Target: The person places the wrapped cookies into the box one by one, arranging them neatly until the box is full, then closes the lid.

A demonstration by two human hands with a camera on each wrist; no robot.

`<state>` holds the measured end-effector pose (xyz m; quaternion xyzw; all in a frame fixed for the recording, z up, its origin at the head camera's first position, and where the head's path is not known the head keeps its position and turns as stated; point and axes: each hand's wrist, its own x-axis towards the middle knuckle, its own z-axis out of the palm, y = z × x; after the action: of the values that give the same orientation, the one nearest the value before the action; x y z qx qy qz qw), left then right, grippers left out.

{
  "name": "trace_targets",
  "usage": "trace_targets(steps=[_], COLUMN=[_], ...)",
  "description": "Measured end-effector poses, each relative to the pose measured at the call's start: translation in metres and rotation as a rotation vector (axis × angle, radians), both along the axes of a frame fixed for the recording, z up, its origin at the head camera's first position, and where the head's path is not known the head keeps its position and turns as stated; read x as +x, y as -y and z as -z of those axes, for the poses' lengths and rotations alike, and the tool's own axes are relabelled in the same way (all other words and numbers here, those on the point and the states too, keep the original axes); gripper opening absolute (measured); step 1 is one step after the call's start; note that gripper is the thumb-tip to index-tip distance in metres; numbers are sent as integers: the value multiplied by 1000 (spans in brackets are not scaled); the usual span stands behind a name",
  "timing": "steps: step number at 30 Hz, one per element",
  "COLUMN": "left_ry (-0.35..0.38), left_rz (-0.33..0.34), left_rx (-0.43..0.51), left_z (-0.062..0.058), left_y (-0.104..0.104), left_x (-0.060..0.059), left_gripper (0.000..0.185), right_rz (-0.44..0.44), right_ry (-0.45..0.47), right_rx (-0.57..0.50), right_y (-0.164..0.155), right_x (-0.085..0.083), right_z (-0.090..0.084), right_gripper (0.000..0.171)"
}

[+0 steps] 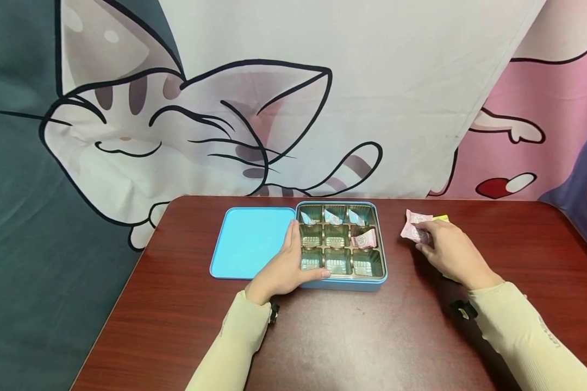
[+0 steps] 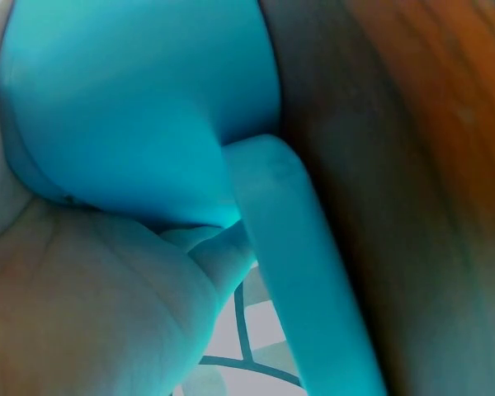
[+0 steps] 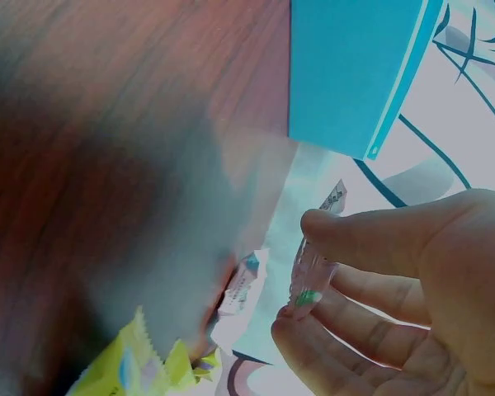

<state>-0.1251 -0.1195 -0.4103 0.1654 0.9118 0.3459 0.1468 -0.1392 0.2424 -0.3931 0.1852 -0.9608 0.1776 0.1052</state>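
Pinched wrapper [image 3: 310,276] partly hidden, yellow wrapper [image 3: 120,367] cropped, sleeves [image 1: 230,336] cut off

The left grip [image 2: 99,305] touches a blue box [image 2: 140,99] beside its lid [image 2: 301,256].

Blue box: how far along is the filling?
Done: lid off, beside the box; three blue-and-white packets in the back row, a pink packet at middle right. In hand: right hand pinches another packet; left hand rests against the box. Remaining, probably: five compartments without packets; a loose pale packet and yellow packets lie near the right hand.
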Motion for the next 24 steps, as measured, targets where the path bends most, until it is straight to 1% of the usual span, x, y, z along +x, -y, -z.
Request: trace_targets(steps=[6,16,24], left_ry=[1,-3,-7], left_rz=[-4,2,1], left_rx=[2,4,6], left_z=[-1,-1,0], left_y=[0,0,0], left_x=[1,1,1], left_gripper=[129,128,128], right_rz=[-1,-39,-46], right_ry=[-31,-98,-107], right_rx=[-9,-39,-45], right_y=[3,11,17], right_x=[3,5,6], right_z=[-4,-9,-10], right_gripper=[33,36,38])
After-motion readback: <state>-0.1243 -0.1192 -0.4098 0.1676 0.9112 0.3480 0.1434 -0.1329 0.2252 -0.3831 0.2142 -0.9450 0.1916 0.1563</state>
